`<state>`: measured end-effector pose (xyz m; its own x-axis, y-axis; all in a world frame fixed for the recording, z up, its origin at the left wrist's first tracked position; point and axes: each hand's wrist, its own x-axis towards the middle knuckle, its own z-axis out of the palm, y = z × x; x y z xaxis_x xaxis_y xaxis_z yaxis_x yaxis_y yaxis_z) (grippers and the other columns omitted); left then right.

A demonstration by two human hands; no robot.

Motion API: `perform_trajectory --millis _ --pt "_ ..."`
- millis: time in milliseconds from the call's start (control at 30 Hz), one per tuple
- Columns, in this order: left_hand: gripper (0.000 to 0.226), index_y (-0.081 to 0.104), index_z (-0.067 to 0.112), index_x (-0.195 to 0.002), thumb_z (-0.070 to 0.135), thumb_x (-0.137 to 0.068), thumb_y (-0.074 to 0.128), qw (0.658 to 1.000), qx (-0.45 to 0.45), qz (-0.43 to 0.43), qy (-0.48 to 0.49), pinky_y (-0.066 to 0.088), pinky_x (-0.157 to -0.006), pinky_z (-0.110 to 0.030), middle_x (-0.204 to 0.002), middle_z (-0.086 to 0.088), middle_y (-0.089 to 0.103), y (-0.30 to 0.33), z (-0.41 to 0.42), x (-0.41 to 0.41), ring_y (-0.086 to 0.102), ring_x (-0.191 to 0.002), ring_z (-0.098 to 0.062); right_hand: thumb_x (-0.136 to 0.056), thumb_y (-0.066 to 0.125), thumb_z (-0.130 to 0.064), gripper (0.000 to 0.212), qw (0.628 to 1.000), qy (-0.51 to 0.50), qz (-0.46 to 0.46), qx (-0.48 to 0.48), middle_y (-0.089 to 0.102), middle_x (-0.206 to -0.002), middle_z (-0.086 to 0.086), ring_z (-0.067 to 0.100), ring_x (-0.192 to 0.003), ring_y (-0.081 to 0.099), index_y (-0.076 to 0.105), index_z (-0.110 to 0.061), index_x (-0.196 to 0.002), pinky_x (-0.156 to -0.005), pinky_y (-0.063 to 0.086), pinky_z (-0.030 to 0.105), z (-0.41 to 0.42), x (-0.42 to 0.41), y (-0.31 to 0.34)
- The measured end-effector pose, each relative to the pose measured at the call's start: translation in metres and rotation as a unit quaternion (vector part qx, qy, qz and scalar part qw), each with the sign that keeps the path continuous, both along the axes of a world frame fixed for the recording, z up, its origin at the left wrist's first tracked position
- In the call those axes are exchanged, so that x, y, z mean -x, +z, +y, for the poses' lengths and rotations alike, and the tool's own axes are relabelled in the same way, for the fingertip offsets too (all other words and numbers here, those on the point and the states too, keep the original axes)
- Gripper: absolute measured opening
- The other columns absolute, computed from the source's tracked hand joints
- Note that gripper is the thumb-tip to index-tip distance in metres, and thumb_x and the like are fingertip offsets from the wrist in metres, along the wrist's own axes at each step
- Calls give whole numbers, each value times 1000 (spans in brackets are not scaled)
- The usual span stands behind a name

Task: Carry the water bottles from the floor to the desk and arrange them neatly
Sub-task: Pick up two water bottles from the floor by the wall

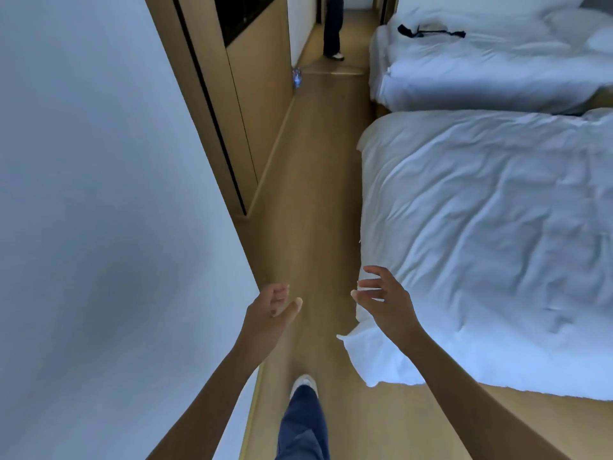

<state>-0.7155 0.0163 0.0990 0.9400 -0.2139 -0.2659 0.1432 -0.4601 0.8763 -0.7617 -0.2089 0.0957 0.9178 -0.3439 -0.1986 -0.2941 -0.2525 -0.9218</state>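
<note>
- The left hand (270, 307) is held out in front with its fingers loose and a little bent. This grip has nothing in it.
- The right hand (381, 295) is held out too, with its fingers spread apart. This grip also has nothing in it.
- Both hands look ready to take something, likely because the person is on the way to fetch a bottle.
- One water bottle (297, 77) stands on the floor (318, 180), far ahead of both grips and a bit to the left of them. It sits right by the bottom of the wooden wall panel (255, 94), maybe so nobody kicks it.
- No worktop shows here, so I cannot tell where the bottle will go.
- A bed with a white blanket (481, 244) is just to the right of the right grip. A second bed (464, 71) is farther ahead.
- The person's own foot (303, 383) is below the grips, stepping forward.
- Another person's legs (332, 28) stand far ahead, past the bottle.
</note>
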Motion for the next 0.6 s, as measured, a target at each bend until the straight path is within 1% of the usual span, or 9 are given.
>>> perform_trajectory --millis 167,200,300,367,500,600 --pt "42 54 21 -129 35 -90 66 1000 1 3 -20 41 -76 -5 -129 10 58 8 -21 -116 56 -113 -4 -87 74 -23 42 1000 -19 -14 11 66 -102 -6 0 -89 63 56 -24 -125 -66 45 2 -13 -114 8" --pt "42 54 21 -129 34 -91 66 1000 -2 0 -27 42 -79 -7 -130 9 58 11 -26 -136 56 -114 -5 -87 74 -23 42 1000 -20 -15 11 66 -102 -6 0 -89 63 55 -24 -125 -66 45 2 -16 -134 10" --pt "41 54 19 -130 31 -92 66 999 0 -4 -34 45 -94 -20 -131 6 58 13 -39 -193 56 -119 -9 -87 74 -21 42 1000 -27 -14 4 67 -102 -3 1 -85 63 56 -23 -125 -65 44 2 -25 -186 9" --pt "43 53 19 -131 32 -92 65 999 -1 -3 -39 44 -97 -24 -133 6 57 14 -48 -226 55 -121 -9 -87 74 -20 41 999 -34 -8 -7 67 -101 -3 -1 -83 62 57 -24 -125 -65 45 3 -32 -216 5" --pt "44 51 23 -132 36 -92 64 999 -8 0 -50 42 -92 -19 -135 7 56 10 -66 -287 54 -119 -6 -88 73 -24 41 999 -38 6 -14 66 -102 -6 -1 -85 61 56 -25 -125 -64 44 5 -54 -274 -2" --pt "43 51 24 -132 36 -92 64 999 1 4 -42 41 -90 -17 -135 7 56 4 -89 -345 54 -118 -4 -88 72 -26 43 999 -36 16 -19 66 -102 -10 -1 -87 62 55 -26 -127 -65 43 8 -81 -334 -10"
